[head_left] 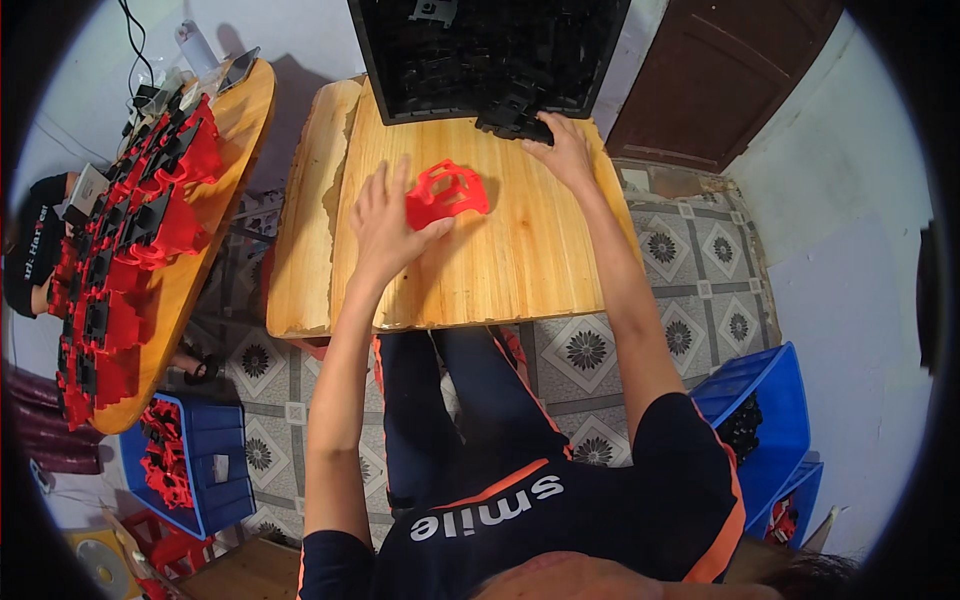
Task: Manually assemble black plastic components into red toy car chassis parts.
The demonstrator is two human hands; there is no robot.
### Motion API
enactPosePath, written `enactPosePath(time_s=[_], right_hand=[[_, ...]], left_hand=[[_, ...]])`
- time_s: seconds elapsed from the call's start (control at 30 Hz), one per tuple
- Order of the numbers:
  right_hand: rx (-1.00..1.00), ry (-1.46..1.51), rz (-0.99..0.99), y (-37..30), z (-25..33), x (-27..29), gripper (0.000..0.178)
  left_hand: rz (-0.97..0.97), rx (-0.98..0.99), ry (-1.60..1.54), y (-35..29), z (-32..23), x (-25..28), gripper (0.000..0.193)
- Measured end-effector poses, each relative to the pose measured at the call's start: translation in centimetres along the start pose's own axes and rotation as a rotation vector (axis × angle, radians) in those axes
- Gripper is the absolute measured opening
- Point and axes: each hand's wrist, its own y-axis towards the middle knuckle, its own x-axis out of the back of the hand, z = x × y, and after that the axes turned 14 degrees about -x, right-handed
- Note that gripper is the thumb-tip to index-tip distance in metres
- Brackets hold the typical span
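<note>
A red plastic part (447,192) with cut-out openings lies on the wooden table (500,270). My left hand (388,222) is over its left side, fingers spread, with the thumb near the part's lower edge; whether it touches the part I cannot tell. At the far right of the tabletop, my right hand (562,152) has its fingers closed on the end of a black plastic part (514,118). That part is at the front rim of a large black bin (378,70), which holds many dark pieces that are hard to tell apart.
On the left, a second wooden table (225,190) bears rows of red-and-black assemblies (150,225). A blue crate (225,480) of red parts stands below it. More blue crates (790,400) stand on the right, near a brown door (715,80). Another person (40,240) is at the far left.
</note>
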Motion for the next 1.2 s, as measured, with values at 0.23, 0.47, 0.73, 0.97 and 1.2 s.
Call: enactPosePath(time_s=[0.23,0.47,0.73,0.97,1.2], right_hand=[[-0.002,-0.596,-0.007,-1.2,-0.7,-1.9,0.026],[0.492,-0.581,-0.085,-13.9,4.2,-0.4,0.016],[0.377,-0.190,0.130,-13.1,8.8,-0.8,0.034],[0.440,-0.037,0.287,-14.4,7.3,-2.6,0.028],[0.704,0.144,0.273,-21.4,19.8,0.8,0.037]], left_hand=[[0.763,0.325,0.110,2.7,3.3,-1.8,0.086],[-0.056,0.771,-0.921,-4.2,4.3,4.2,0.055],[-0.609,1.036,-1.644,-12.5,1.2,6.6,0.043],[-0.636,1.043,-1.737,-14.7,-1.3,6.9,0.042],[-0.494,0.989,-1.561,-13.2,-3.7,7.6,0.078]])
